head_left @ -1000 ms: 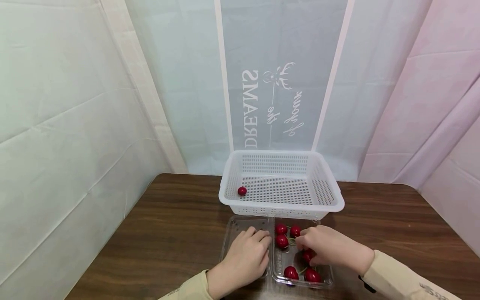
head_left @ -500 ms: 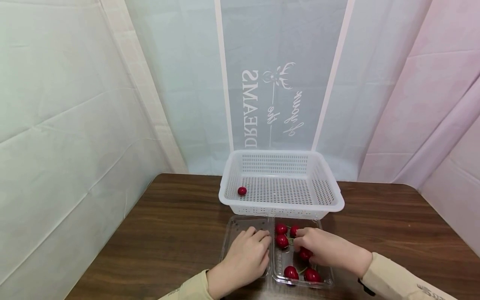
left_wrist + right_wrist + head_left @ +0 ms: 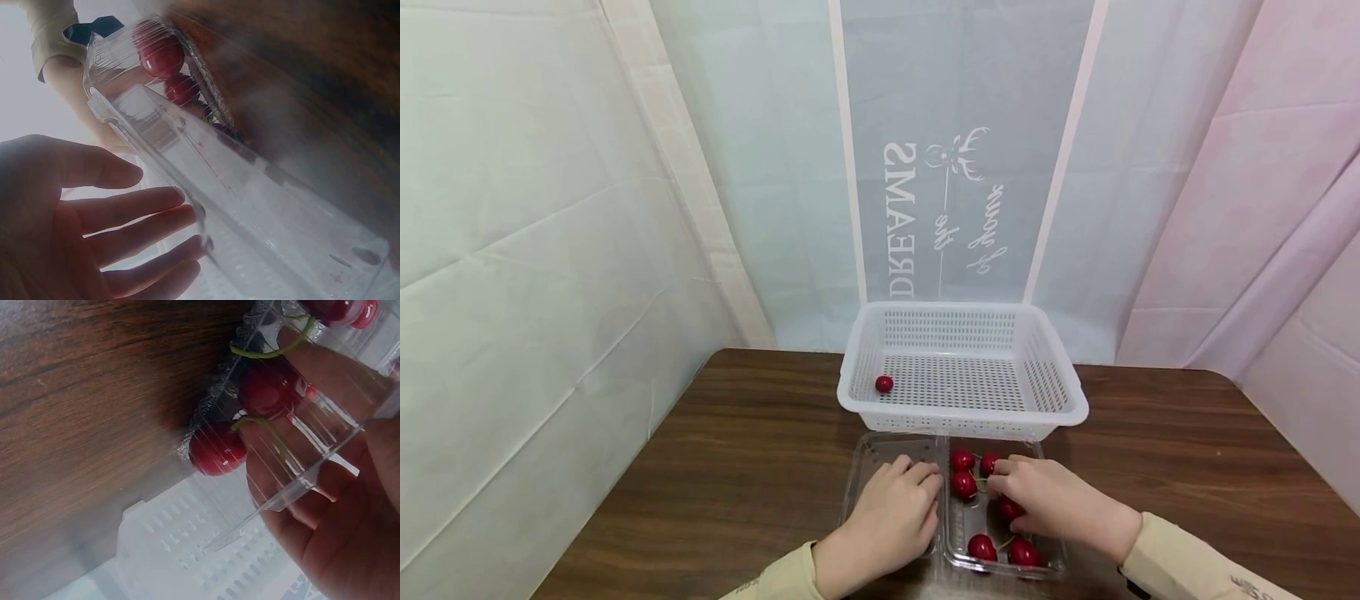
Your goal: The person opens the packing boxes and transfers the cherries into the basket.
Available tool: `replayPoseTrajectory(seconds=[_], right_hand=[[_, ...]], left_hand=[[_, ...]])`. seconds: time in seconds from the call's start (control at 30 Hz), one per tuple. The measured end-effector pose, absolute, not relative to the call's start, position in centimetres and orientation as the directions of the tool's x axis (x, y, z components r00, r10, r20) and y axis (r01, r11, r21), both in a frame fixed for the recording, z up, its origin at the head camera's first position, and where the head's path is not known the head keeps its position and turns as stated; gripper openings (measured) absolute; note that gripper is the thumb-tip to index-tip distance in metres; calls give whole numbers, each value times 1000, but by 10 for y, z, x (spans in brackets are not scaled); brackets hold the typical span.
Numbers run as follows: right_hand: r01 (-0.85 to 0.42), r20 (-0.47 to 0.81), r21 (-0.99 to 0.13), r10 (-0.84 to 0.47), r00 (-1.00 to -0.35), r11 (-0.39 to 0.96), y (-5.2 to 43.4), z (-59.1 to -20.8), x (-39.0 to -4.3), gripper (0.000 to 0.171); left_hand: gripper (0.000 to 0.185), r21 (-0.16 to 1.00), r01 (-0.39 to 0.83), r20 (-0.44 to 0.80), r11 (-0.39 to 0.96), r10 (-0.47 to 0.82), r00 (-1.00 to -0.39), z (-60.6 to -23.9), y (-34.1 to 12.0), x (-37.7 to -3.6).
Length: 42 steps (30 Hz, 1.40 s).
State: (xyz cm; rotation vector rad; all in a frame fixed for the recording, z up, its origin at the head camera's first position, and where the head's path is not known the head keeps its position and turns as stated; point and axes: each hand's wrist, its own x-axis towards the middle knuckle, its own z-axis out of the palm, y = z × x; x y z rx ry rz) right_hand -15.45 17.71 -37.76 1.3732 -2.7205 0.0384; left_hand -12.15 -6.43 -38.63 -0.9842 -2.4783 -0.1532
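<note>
A clear plastic clamshell box (image 3: pixel 957 533) lies unfolded, with several red cherries in its right half. My right hand (image 3: pixel 1052 500) reaches into that half and pinches a cherry (image 3: pixel 1011 508) between thumb and fingers; the right wrist view shows this cherry (image 3: pixel 265 394) through the clear wall. Other cherries (image 3: pixel 964 484) sit beyond the fingertips, and a pair, including one cherry (image 3: pixel 982 547), lies at the near edge. On the left half, the lid (image 3: pixel 872 454), rests my left hand (image 3: pixel 891 517). Its fingers (image 3: pixel 137 206) are extended and loosely bent against the plastic in the left wrist view.
A white perforated basket (image 3: pixel 962 414) stands right behind the box, with a single cherry (image 3: pixel 884 384) at its left side. Brown wooden tabletop (image 3: pixel 737 467) surrounds both. Fabric curtains (image 3: pixel 970 125) hang behind the table and along its sides.
My right hand has shifted slightly left within the box, and the cherry between its fingers has moved a little with it. The left hand has stayed in place.
</note>
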Motion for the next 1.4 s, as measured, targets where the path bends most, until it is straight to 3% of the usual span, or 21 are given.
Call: replayPoseTrajectory(seconds=[0.57, 1.0, 1.2, 1.4], right_hand=[[-804, 115, -18, -797, -592, 595, 177, -379, -157, 26], [-786, 113, -163, -780, -615, 596, 175, -371, -161, 25], [-785, 127, -155, -776, -618, 600, 175, -368, -161, 28], [-805, 224, -128, -773, -593, 580, 175, -363, -161, 34]], left_hand=[[18, -57, 675, 440, 736, 625, -644, -387, -64, -122], [18, -67, 675, 444, 735, 628, -639, -387, -64, -122], [18, -65, 671, 445, 739, 623, -644, -388, -64, -122], [18, -67, 671, 444, 738, 625, -642, -387, -64, -122]])
